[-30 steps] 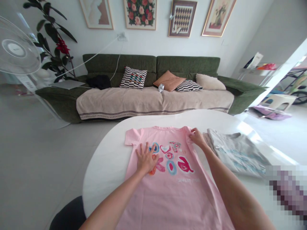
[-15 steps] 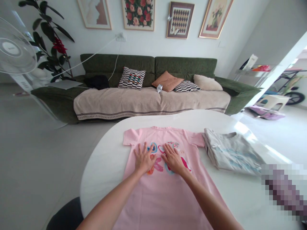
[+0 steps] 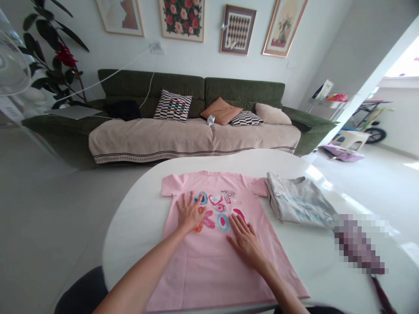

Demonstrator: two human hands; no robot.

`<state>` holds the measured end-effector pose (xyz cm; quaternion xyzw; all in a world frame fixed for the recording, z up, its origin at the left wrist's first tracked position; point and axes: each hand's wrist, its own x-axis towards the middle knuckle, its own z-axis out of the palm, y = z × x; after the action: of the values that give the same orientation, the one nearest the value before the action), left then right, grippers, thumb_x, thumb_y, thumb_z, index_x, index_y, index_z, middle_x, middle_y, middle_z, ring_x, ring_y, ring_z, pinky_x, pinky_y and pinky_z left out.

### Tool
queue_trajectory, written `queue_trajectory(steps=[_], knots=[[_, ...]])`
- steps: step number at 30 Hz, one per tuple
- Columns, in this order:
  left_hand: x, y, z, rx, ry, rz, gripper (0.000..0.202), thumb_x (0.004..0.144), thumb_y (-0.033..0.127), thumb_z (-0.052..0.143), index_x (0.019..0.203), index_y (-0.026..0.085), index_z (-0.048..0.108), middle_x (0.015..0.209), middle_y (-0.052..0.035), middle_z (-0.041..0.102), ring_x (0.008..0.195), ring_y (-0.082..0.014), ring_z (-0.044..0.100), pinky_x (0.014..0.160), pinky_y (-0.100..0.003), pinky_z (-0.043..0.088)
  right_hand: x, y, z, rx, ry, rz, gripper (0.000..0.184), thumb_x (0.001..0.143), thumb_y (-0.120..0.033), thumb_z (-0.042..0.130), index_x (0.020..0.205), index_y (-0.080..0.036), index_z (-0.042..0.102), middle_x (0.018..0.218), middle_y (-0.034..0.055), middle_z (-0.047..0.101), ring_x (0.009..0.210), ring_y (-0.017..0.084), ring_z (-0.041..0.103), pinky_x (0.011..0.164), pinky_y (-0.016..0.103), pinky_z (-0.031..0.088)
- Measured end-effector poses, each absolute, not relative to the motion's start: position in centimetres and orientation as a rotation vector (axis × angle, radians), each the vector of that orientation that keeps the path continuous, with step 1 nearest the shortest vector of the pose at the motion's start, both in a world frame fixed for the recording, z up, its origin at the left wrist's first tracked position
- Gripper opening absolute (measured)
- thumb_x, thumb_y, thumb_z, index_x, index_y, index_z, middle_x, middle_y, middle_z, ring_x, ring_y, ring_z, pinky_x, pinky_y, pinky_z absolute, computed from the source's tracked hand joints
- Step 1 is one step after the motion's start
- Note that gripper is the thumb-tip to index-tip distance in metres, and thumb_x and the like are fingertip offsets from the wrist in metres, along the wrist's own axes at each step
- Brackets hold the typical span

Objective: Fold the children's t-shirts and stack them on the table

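Observation:
A pink T-shirt (image 3: 216,266) with a colourful printed design lies spread out, neck away from me, on a white round-edged table (image 3: 137,209). My left hand (image 3: 189,213) rests flat on the left side of the print, fingers spread. Lower and to the right, my right hand (image 3: 246,244) lies on the shirt with its fingers stretched out close together, just below a pink part of the print. Neither hand holds anything. A folded grey T-shirt (image 3: 297,200) lies at the right, touching the pink shirt's right sleeve.
A blurred-out purplish item (image 3: 358,244) is on the table's right side. Beyond the table stands a green sofa (image 3: 242,91) with a beige cover and several cushions. A white fan (image 3: 13,65) and a plant are at the far left. A dark chair (image 3: 83,292) shows at lower left.
My right hand has slid down and slightly right over the pink shirt, uncovering more of the print. My left hand stays on the print. The view has shifted, showing the shirt's bottom hem.

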<state>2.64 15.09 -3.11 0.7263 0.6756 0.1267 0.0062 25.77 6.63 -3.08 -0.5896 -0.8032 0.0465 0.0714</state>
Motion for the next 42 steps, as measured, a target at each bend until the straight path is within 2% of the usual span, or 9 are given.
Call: queue_trajectory(steps=[7,12,15,18,22,26,33,37,42], knots=[[2.7,14.8,-2.6,2.233,2.094,0.314,0.063,0.080,0.060,0.026,0.137,0.033,0.019,0.146,-0.0042,0.017,0.130,-0.0375,0.012,0.097,-0.061,0.010,33.1,2.6,-3.0,-2.239,-2.028,-0.126,0.058,0.089,-0.046,0.017,0.138,-0.016,0.023,0.142,0.0073,0.024,0.132,0.022,0.012,0.103,0.048,0.018],[2.5,15.3,-2.0,2.152,2.017,0.266,0.070,0.078,0.065,0.026,0.138,0.030,0.018,0.147,-0.0051,0.010,0.131,-0.0376,0.005,0.098,-0.062,0.007,27.5,-1.3,-2.4,-2.058,-2.182,-0.077,0.061,0.087,-0.049,0.021,0.138,-0.017,0.023,0.143,0.0054,0.020,0.133,0.022,0.012,0.103,0.044,0.022],[1.9,16.2,-1.0,2.043,1.961,0.163,0.071,0.076,0.066,0.028,0.136,0.028,0.024,0.146,-0.0070,0.013,0.131,-0.0376,0.007,0.097,-0.061,0.012,24.9,-3.8,-2.7,-2.019,-2.224,0.013,0.059,0.088,-0.049,0.019,0.138,-0.019,0.022,0.143,0.0034,0.021,0.132,0.021,0.015,0.102,0.042,0.025],[1.7,15.8,0.3,2.059,1.959,0.186,0.066,0.078,0.058,0.037,0.135,0.026,0.028,0.145,-0.0095,0.016,0.131,-0.0337,0.011,0.099,-0.056,0.018,24.4,-4.9,-3.0,-2.050,-2.182,-0.019,0.058,0.088,-0.048,0.022,0.138,-0.019,0.023,0.142,0.0043,0.022,0.132,0.022,0.016,0.102,0.044,0.023],[3.1,11.6,1.2,2.134,2.025,0.312,0.062,0.082,0.044,0.039,0.137,0.017,0.025,0.145,-0.0139,0.013,0.132,-0.0316,0.006,0.102,-0.052,0.014,24.7,-4.7,-3.1,-2.041,-2.161,-0.055,0.057,0.088,-0.046,0.024,0.138,-0.018,0.024,0.141,0.0061,0.025,0.132,0.023,0.016,0.102,0.045,0.022],[3.8,4.2,-0.3,2.242,2.094,0.416,0.060,0.083,0.040,0.039,0.136,0.016,0.027,0.145,-0.0116,0.017,0.132,-0.0307,0.008,0.102,-0.050,0.019,24.7,-4.5,-3.4,-2.048,-2.167,-0.055,0.058,0.088,-0.047,0.023,0.137,-0.018,0.025,0.142,0.0057,0.024,0.132,0.022,0.016,0.102,0.044,0.023],[-1.4,-5.2,-2.3,2.098,2.333,0.311,0.054,0.082,0.041,0.040,0.132,0.020,0.037,0.141,-0.0120,0.028,0.129,-0.0342,0.019,0.096,-0.057,0.024,24.9,-4.6,-3.6,-2.047,-2.166,-0.039,0.059,0.087,-0.049,0.024,0.137,-0.017,0.025,0.142,0.0051,0.024,0.132,0.022,0.015,0.102,0.045,0.022],[-4.7,-7.2,-2.3,2.108,2.280,0.551,0.047,0.081,0.032,0.042,0.123,0.010,0.047,0.123,-0.0186,0.049,0.115,-0.0301,0.042,0.093,-0.042,0.036,24.8,-4.7,-3.1,-2.060,-2.181,0.055,0.058,0.087,-0.047,0.024,0.137,-0.017,0.024,0.142,0.0040,0.024,0.132,0.022,0.016,0.102,0.045,0.022],[-5.6,-8.4,-3.1,1.879,1.972,0.977,0.044,0.079,0.024,0.039,0.121,0.016,0.046,0.100,-0.0106,0.060,0.093,-0.0209,0.057,0.083,-0.033,0.045,24.7,-4.6,-2.2,-2.122,-2.144,0.218,0.056,0.086,-0.039,0.029,0.137,-0.015,0.026,0.142,0.0069,0.025,0.131,0.024,0.016,0.100,0.048,0.024]])
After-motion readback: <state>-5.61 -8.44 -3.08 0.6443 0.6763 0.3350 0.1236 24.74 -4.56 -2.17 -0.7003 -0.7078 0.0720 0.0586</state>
